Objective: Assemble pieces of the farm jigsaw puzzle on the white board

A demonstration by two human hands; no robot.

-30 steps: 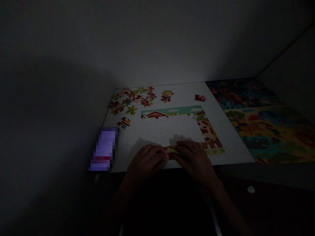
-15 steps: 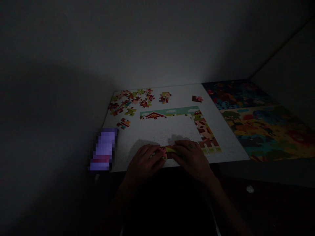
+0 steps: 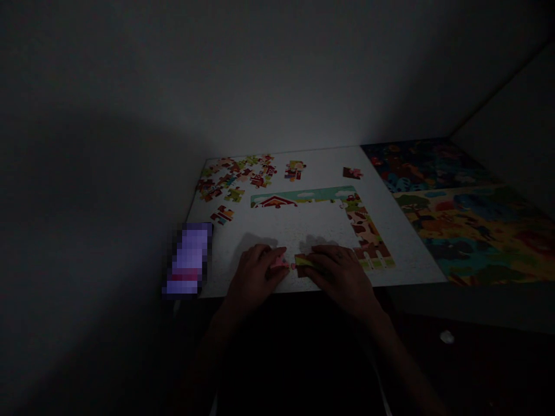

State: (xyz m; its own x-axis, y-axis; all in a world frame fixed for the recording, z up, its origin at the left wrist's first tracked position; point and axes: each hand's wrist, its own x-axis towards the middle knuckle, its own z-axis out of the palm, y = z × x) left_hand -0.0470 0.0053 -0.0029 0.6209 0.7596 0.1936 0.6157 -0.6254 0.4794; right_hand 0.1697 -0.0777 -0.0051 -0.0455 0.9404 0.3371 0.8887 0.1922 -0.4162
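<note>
Near the table's front edge, my left hand [image 3: 255, 276] is closed on a pinkish puzzle piece [image 3: 278, 262], pinched between thumb and fingers. My right hand [image 3: 340, 274] grips a green and brown puzzle piece [image 3: 302, 266], its fingers covering the right part. A small gap separates the two pieces. Beyond the hands lies a partly joined puzzle border [image 3: 303, 196], with a blue sky strip and a red roof along the top. Its right side [image 3: 363, 227] shows a cow and runs down to a white fence beside my right hand.
Loose puzzle pieces [image 3: 234, 173] are heaped at the back left of the white table [image 3: 407, 254]. Single pieces lie nearer the back, one a pink and brown piece [image 3: 352, 173]. A phone [image 3: 188, 257] rests at the left edge. Two colourful pictures [image 3: 472, 231] cover the right side.
The pieces in my two hands were touching and have come apart. My left hand has tilted its piece up and shifted slightly left of the other. The view has moved a little.
</note>
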